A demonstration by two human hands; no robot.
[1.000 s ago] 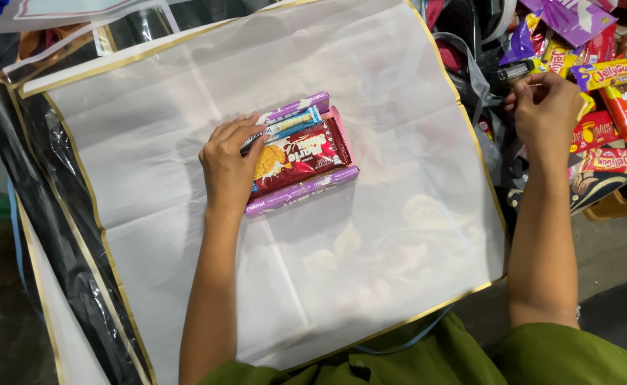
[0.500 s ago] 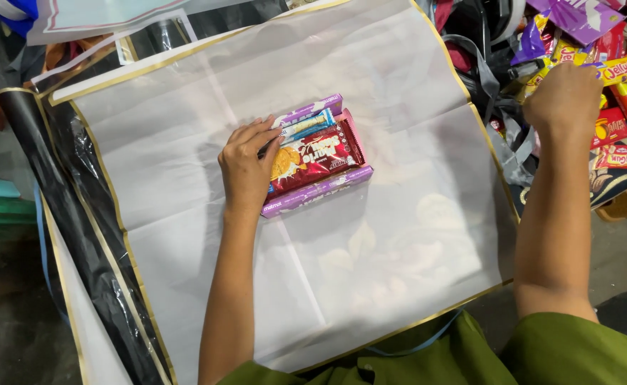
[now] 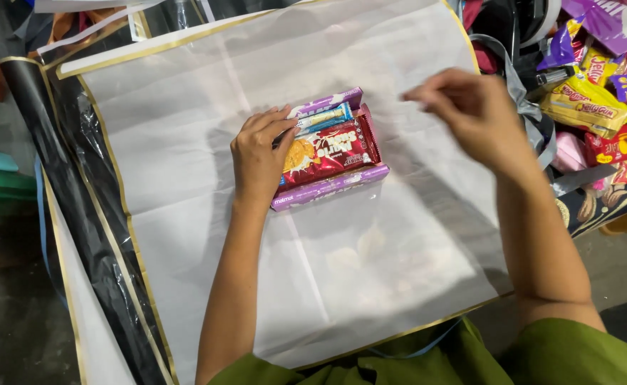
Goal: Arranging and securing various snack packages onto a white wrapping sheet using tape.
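Note:
A small stack of snack packets lies in the middle of a white wrapping sheet (image 3: 370,285) with a gold edge. On top is a red biscuit packet (image 3: 331,150), with a purple packet (image 3: 331,187) along its near side, another purple one (image 3: 328,102) behind, and a thin blue-and-white packet (image 3: 324,116). My left hand (image 3: 256,153) presses flat on the stack's left end, holding it. My right hand (image 3: 470,114) hovers above the sheet to the right of the stack, fingertips pinched together and blurred. Nothing shows between them.
A black glossy sheet with gold trim (image 3: 92,235) lies under the white one and sticks out at the left. A heap of yellow, red and purple snack bags (image 3: 591,100) fills the upper right. Grey straps (image 3: 527,107) lie beside it.
My right hand has come back from the snack heap at the right and now hangs over the sheet near the stack. My left hand stays on the packets.

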